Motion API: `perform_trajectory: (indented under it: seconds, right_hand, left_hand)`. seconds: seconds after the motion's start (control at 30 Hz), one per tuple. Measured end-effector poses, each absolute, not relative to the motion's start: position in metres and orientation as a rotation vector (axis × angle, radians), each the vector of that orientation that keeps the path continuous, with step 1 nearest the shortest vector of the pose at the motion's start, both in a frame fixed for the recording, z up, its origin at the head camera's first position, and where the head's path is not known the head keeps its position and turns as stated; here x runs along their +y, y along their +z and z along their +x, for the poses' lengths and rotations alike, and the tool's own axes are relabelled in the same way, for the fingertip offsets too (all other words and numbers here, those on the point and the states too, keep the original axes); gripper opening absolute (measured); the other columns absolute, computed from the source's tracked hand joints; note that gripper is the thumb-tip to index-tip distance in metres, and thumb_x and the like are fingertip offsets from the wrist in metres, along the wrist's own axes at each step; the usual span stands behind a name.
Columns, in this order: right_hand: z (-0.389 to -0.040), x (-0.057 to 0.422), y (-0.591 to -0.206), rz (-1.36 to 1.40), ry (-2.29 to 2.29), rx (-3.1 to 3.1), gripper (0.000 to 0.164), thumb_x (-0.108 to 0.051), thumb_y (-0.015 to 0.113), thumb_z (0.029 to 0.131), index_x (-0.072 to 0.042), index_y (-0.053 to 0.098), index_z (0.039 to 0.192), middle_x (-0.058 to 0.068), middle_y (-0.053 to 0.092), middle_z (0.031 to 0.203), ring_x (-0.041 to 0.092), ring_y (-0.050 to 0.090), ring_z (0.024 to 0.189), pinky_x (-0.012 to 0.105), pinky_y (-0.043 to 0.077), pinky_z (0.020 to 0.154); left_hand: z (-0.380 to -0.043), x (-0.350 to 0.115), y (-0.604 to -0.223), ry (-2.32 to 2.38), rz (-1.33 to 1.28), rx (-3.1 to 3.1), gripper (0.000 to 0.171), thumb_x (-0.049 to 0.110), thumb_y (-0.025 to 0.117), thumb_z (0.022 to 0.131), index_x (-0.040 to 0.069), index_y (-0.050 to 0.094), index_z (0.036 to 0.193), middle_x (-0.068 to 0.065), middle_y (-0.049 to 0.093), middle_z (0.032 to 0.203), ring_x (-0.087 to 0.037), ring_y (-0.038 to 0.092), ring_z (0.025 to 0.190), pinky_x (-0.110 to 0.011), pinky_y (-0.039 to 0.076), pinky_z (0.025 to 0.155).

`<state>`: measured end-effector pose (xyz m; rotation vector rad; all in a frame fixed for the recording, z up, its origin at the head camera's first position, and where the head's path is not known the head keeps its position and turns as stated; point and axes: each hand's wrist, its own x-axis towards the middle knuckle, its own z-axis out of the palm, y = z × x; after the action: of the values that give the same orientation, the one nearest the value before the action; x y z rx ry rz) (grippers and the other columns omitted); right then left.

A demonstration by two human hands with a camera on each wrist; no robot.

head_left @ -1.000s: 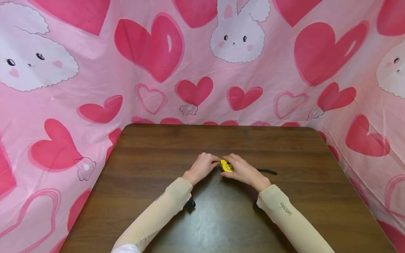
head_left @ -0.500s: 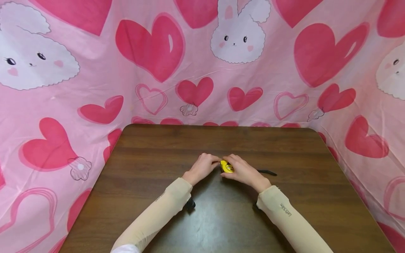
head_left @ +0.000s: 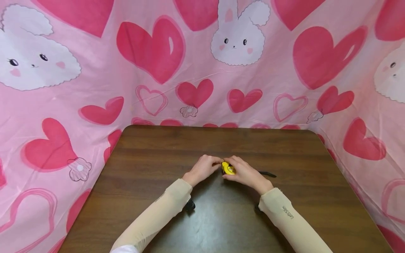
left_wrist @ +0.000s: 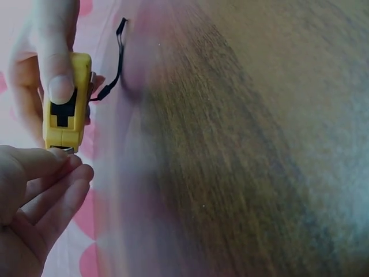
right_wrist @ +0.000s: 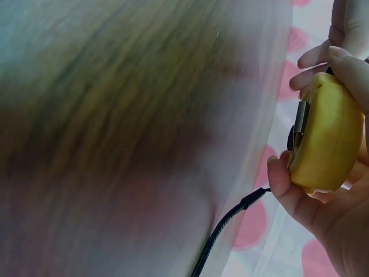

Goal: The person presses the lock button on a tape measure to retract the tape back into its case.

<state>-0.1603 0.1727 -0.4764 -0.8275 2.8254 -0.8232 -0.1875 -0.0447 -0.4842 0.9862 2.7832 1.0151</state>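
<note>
My right hand (head_left: 245, 173) grips a yellow tape measure (head_left: 228, 168) above the middle of the table. In the left wrist view, the right thumb lies on the black slide button (left_wrist: 63, 109) on the case's edge. My left hand (head_left: 204, 169) is at the case's mouth, its thumb and fingertips pinching the small metal end hook (left_wrist: 68, 150). No length of blade shows out of the case. A black wrist strap (right_wrist: 222, 225) hangs from the case on the right hand's side; a metal belt clip (right_wrist: 300, 118) shows on the case's flat side.
The brown wooden table (head_left: 158, 140) has rounded far corners. Pink cloth (head_left: 202, 66) with hearts and rabbits hangs round its back and sides. A black wrist device (head_left: 190, 205) shows under the left sleeve cuff.
The hands keep nearly the same pose on the tape measure, both shifted very slightly to the right. The whole head view has dropped a little, cloth and table alike.
</note>
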Motion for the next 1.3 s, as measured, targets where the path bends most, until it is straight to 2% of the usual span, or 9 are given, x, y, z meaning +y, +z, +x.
perform_trajectory:
  seconds: [0.23,0.47,0.93,1.3]
  right_hand:
    - [-0.16,0.18,-0.478,-0.821,-0.805,2.828,0.067,-0.038,0.084,0.09,-0.005,0.058,0.143,0.008,0.062,0.127,0.023,0.058,0.11,0.049,0.054,0.102]
    - [-0.16,0.191,-0.478,-0.723,-0.782,2.824,0.075,-0.041,0.082,0.09,-0.004,0.053,0.149,0.013,0.06,0.135,0.027,0.058,0.116,0.054,0.05,0.106]
    - [-0.16,0.236,-0.488,-0.663,-0.753,2.885,0.08,-0.042,0.081,0.091,0.0,0.049,0.151,0.02,0.059,0.138,0.036,0.057,0.121,0.059,0.047,0.106]
    - [-0.164,0.27,-0.489,-0.615,-0.758,2.904,0.079,-0.043,0.079,0.092,0.001,0.049,0.15,0.025,0.057,0.14,0.044,0.055,0.125,0.065,0.043,0.108]
  left_hand:
    - [-0.185,-0.047,-0.481,1.023,0.992,2.754,0.025,0.014,0.071,0.101,0.01,0.076,0.125,-0.003,0.077,0.116,-0.013,0.072,0.1,-0.033,0.058,0.093]
    - [-0.185,-0.06,-0.482,0.911,1.009,2.812,0.021,0.016,0.071,0.101,0.009,0.078,0.119,-0.003,0.078,0.114,-0.017,0.072,0.102,-0.037,0.058,0.093]
    - [-0.177,-0.111,-0.488,0.784,0.965,3.0,0.019,0.021,0.072,0.1,0.01,0.08,0.113,-0.003,0.076,0.109,-0.024,0.069,0.101,-0.046,0.059,0.086]
    - [-0.166,-0.156,-0.492,0.709,0.824,3.122,0.022,0.025,0.076,0.097,0.012,0.08,0.114,-0.005,0.075,0.112,-0.027,0.069,0.103,-0.049,0.058,0.089]
